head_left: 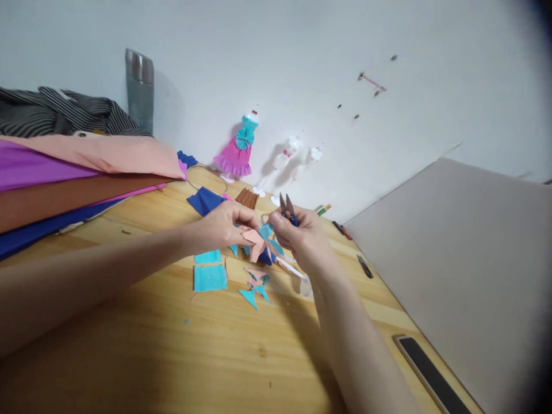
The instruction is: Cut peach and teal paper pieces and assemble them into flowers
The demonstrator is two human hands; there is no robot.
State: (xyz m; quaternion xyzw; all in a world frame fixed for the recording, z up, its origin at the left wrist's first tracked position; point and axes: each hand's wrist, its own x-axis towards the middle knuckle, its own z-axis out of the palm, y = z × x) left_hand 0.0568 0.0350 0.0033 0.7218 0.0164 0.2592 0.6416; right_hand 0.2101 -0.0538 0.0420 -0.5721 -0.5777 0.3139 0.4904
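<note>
Close beside the hands (pixel 223 223) lie cyan scraps (pixel 249 298).

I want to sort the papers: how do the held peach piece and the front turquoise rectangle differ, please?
The peach piece has petal-like lobes; the turquoise rectangle has mostly straight edges. The left hand holds the peach piece, while the turquoise rectangle lies on the table. Both look like coloured paper.

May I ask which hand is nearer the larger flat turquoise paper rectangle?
The left hand, just beyond the turquoise paper rectangle; the right hand is farther off, to its right.
</note>
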